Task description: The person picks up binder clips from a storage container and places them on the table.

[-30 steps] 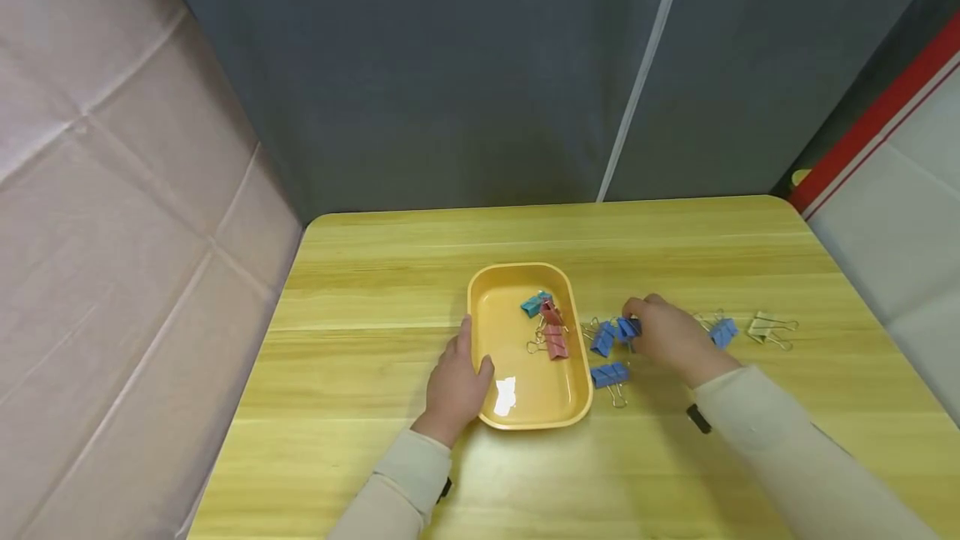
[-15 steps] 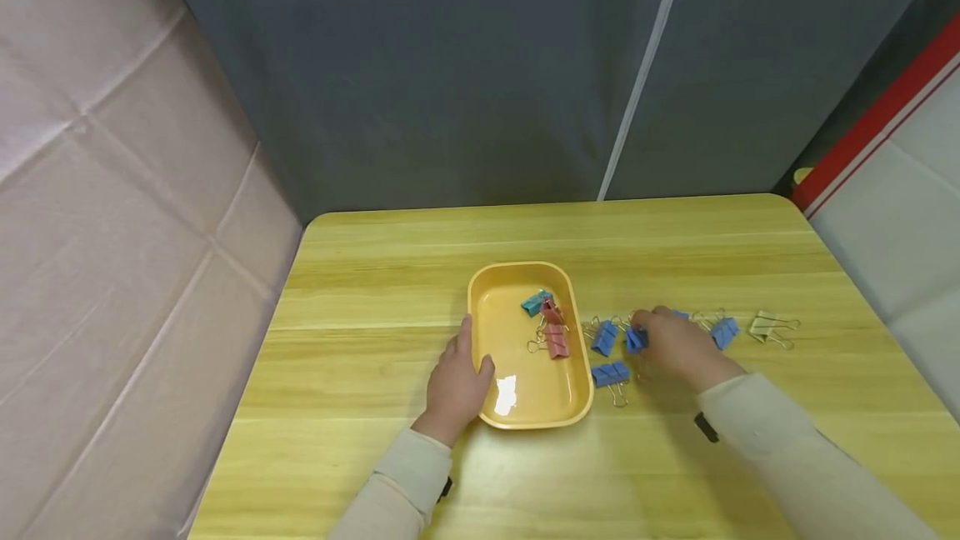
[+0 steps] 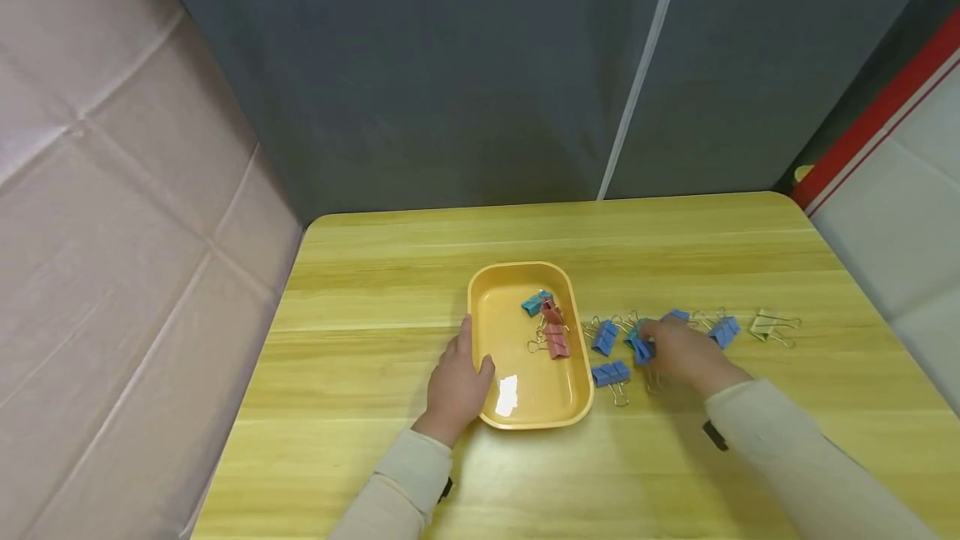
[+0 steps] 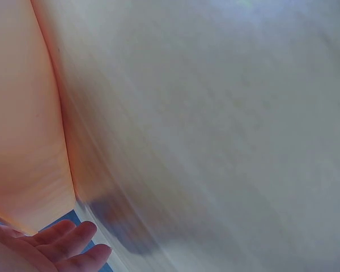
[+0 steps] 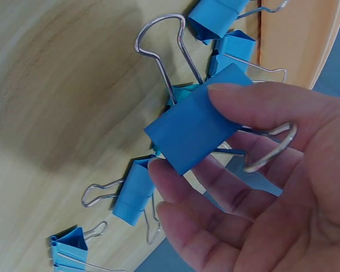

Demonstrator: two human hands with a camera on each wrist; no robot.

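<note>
My right hand (image 3: 682,352) pinches a blue binder clip (image 5: 195,122) between thumb and fingers, low over the table. A teal binder clip (image 5: 178,93) peeks out behind it, mostly hidden. At the left side of a yellow tray (image 3: 517,422), my left hand (image 3: 457,382) rests with fairly straight fingers along the outer wall and the thumb over the rim. Inside the tray lie a teal binder clip (image 3: 534,302) and two pinkish-red ones, one of them a pink binder clip (image 3: 557,342). The left wrist view shows relaxed fingers (image 4: 79,243) beside the tray wall (image 4: 28,113).
Between tray and right hand lie two blue binder clips, the upper clip (image 3: 603,337) and the lower clip (image 3: 611,374). Right of the hand are another blue clip (image 3: 724,332) and a pale yellow clip (image 3: 765,324). A dark grey panel (image 3: 450,90) stands behind the wooden table (image 3: 360,290).
My right hand has moved slightly right and toward me with the blue binder clip, and a teal clip now shows beside it. The left hand and tray have stayed put.
</note>
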